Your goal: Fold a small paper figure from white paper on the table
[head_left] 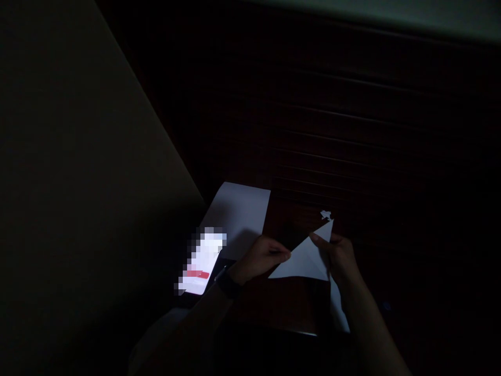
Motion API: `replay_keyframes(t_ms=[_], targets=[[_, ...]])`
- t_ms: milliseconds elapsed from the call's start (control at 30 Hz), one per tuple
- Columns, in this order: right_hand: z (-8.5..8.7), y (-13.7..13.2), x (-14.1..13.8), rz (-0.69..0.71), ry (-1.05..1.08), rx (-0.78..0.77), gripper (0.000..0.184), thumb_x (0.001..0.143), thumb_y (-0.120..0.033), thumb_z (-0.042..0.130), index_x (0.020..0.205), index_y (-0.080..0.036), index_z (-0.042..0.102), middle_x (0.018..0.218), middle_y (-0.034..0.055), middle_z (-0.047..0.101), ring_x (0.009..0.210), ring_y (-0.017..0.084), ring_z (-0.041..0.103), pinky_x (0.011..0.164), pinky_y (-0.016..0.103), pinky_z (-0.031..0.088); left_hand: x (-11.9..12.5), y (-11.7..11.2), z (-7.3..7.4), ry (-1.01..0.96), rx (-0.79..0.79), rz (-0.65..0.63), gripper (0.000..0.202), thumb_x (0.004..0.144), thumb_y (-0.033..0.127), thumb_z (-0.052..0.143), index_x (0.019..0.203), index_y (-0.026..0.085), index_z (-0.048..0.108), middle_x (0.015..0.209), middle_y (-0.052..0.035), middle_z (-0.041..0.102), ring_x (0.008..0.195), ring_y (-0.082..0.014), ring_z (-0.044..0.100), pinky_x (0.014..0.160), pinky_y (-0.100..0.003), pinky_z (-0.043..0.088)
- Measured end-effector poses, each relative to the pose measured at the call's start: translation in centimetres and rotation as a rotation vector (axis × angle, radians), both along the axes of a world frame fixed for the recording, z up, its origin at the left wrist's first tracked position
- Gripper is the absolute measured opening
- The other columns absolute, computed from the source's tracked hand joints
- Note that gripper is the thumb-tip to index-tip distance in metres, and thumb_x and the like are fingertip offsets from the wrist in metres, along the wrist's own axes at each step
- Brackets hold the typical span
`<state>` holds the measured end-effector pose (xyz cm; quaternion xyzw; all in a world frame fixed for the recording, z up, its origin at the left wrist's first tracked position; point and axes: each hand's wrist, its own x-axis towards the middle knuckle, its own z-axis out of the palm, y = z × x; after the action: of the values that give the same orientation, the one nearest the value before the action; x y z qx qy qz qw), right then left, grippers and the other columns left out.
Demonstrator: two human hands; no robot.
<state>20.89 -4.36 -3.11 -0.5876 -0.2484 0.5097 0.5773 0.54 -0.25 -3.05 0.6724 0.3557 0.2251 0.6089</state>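
Observation:
Between my two hands is a white sheet of paper (304,261) folded into a triangle, with a strip hanging down below its right corner. My left hand (263,256), with a dark band on the wrist, pinches the triangle's left slanting edge between thumb and fingers. Over on the other side, my right hand (341,254) grips the sheet near its right edge, thumb on top and fingers behind it. Just past the triangle's top point lies a small crumpled or folded white paper piece (325,214); its exact shape is too dim to make out.
A flat white sheet (245,209) lies on the dark wooden table (282,313). Left of my left hand a phone (201,266) glows, its screen partly blurred. A pale wall (78,156) rises on the left, dark slatted wood (332,115) behind. The room is very dark.

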Motion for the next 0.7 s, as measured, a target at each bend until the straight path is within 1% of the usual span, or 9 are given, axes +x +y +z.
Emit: replay_keyframes(t_ms=[100, 200, 400, 467, 600, 667, 700], targets=[[0.0, 0.1, 1.0, -0.055, 0.044, 0.019, 0.025, 0.053, -0.027, 0.079, 0.071, -0.014, 0.068, 0.063, 0.0054, 0.068, 0.052, 0.02, 0.061, 0.049, 0.029, 0.047, -0.2, 0.1, 0.0, 0.023, -0.011, -0.011, 0.022, 0.076, 0.03, 0.058, 0.084, 0.014, 0.069, 0.08, -0.006, 0.069, 0.072, -0.0156, 0.061, 0.064, -0.025, 0.046], [0.0, 0.2, 2.1, -0.111, 0.057, 0.011, 0.027, 0.051, -0.023, 0.08, 0.074, -0.014, 0.069, 0.065, 0.0056, 0.069, 0.053, 0.021, 0.062, 0.048, 0.03, 0.049, -0.3, 0.1, 0.0, 0.018, -0.036, -0.022, 0.021, 0.074, 0.03, 0.059, 0.085, 0.013, 0.068, 0.084, -0.0067, 0.069, 0.076, -0.0161, 0.062, 0.068, -0.027, 0.047], [0.0, 0.1, 3.7, -0.179, 0.07, 0.006, 0.027, 0.05, -0.017, 0.079, 0.074, -0.013, 0.068, 0.067, 0.0057, 0.069, 0.054, 0.021, 0.063, 0.05, 0.031, 0.051, -0.7, 0.2, -0.3, -0.055, -0.181, -0.083, 0.022, 0.076, 0.029, 0.057, 0.085, 0.012, 0.066, 0.082, -0.0082, 0.069, 0.074, -0.0165, 0.064, 0.069, -0.03, 0.049], [-0.1, 0.1, 3.9, -0.19, 0.054, 0.021, 0.025, 0.052, -0.017, 0.079, 0.074, -0.013, 0.068, 0.067, 0.0055, 0.069, 0.054, 0.021, 0.063, 0.049, 0.031, 0.051, -0.9, 0.3, -0.4, -0.069, -0.193, -0.079, 0.021, 0.077, 0.028, 0.055, 0.085, 0.012, 0.065, 0.082, -0.009, 0.069, 0.074, -0.0164, 0.064, 0.068, -0.03, 0.05], [-0.3, 0.0, 3.9, -0.195, 0.009, 0.044, 0.028, 0.052, -0.018, 0.079, 0.078, -0.014, 0.068, 0.069, 0.0061, 0.069, 0.056, 0.022, 0.064, 0.05, 0.032, 0.051, -1.7, 0.8, -0.7, -0.05, -0.156, -0.08, 0.021, 0.078, 0.028, 0.053, 0.086, 0.014, 0.065, 0.082, -0.0082, 0.069, 0.074, -0.0158, 0.064, 0.066, -0.029, 0.049], [-0.6, 0.0, 3.9, -0.193, -0.008, 0.056, 0.032, 0.052, -0.02, 0.079, 0.081, -0.014, 0.068, 0.07, 0.0071, 0.07, 0.057, 0.023, 0.064, 0.049, 0.033, 0.051, -2.2, 1.1, -0.6, 0.01, -0.082, -0.087, 0.02, 0.077, 0.029, 0.054, 0.085, 0.014, 0.066, 0.082, -0.007, 0.069, 0.074, -0.0161, 0.063, 0.065, -0.028, 0.049], [-0.8, 0.0, 4.0, -0.201, -0.02, 0.063, 0.034, 0.052, -0.022, 0.079, 0.083, -0.014, 0.068, 0.071, 0.0073, 0.07, 0.057, 0.023, 0.064, 0.048, 0.032, 0.051, -2.3, 1.2, -0.4, 0.058, -0.016, -0.061, 0.02, 0.077, 0.03, 0.055, 0.083, 0.015, 0.067, 0.08, -0.0065, 0.068, 0.073, -0.0166, 0.063, 0.064, -0.028, 0.048]])
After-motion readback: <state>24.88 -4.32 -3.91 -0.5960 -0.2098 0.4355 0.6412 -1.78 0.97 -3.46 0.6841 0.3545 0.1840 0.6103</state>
